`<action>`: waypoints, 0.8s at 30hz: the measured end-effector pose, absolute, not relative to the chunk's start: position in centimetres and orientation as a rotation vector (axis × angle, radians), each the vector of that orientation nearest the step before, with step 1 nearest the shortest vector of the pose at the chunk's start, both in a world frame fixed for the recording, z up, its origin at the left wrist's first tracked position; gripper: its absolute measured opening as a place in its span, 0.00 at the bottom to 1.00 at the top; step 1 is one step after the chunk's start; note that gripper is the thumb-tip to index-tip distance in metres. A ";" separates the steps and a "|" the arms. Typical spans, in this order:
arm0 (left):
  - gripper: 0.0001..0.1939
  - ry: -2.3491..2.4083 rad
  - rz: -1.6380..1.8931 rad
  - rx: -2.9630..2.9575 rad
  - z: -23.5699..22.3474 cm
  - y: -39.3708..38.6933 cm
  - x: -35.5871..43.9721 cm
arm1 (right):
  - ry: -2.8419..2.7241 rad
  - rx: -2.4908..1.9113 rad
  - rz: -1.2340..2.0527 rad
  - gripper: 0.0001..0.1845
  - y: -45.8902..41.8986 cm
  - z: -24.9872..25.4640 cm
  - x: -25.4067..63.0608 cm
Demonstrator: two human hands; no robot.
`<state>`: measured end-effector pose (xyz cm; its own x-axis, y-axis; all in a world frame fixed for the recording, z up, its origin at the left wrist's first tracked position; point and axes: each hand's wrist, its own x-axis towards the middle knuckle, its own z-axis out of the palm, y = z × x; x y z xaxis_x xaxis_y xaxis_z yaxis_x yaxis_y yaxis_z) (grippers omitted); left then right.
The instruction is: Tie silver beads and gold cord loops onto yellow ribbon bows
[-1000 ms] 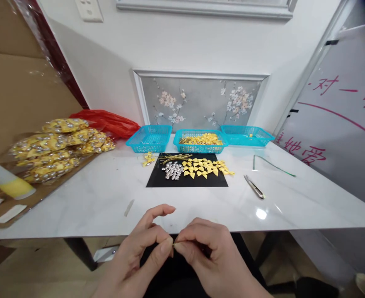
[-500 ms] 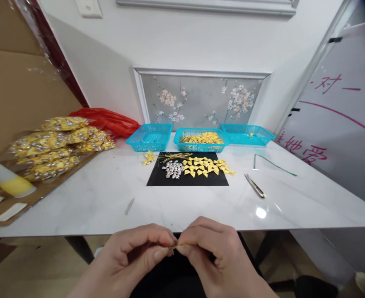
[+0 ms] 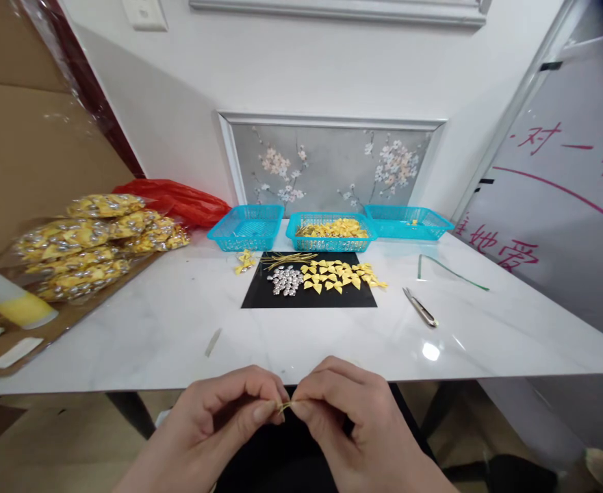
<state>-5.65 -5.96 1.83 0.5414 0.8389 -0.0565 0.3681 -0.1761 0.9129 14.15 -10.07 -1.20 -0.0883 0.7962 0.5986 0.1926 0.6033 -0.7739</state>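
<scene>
Presently, the left hand (image 3: 211, 418) is pinching a thin golden wire (image 3: 284, 407) between its thumb and forefinger, and the right hand (image 3: 350, 414) is gripping the same wire in a similar pinch. A short piece of it is showing in the small gap between the fingertips, while the rest is hiding behind the fingers. Both hands are hovering at the near edge of the white table (image 3: 142, 349). Beyond them, a black mat (image 3: 265, 301) is lying flat; on it, silver beads (image 3: 285, 281) are sitting in a cluster at the left, yellow bows (image 3: 332, 277) are lying in rows at the right, and more golden wires (image 3: 287, 259) are resting near the far left corner. To the right of the mat, a pair of snips (image 3: 421, 308) is lying near a bent green strip (image 3: 452, 270). Behind the mat, three blue baskets (image 3: 328, 245) are standing in a line, the middle one holding many yellow pieces. At the far left, bags of yellow and silver pieces (image 3: 75, 239) are piling up on cardboard, beside a red plastic bag (image 3: 178, 200)
</scene>
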 end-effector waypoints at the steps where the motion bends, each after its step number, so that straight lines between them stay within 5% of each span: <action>1: 0.13 1.005 0.584 1.773 1.8 -6.0 -5.7 | -1.614 -0.838 0.615 0.10 -10.1 -1.2 14.2; 14: 0.04 1.137 0.806 1.793 1.6 -6.4 -4.4 | -1.638 -0.882 0.635 0.09 -10.0 -1.3 14.2; 24: 0.16 1.025 0.809 1.576 0.9 -6.5 -4.7 | -1.614 -0.968 0.687 0.09 -9.6 -2.0 14.2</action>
<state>-4.70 -6.48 0.87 0.4064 0.9137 -0.0016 0.2111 -0.0922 0.9731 14.23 -9.57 -1.97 -0.0875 0.8638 0.4962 0.2413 0.5016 -0.8307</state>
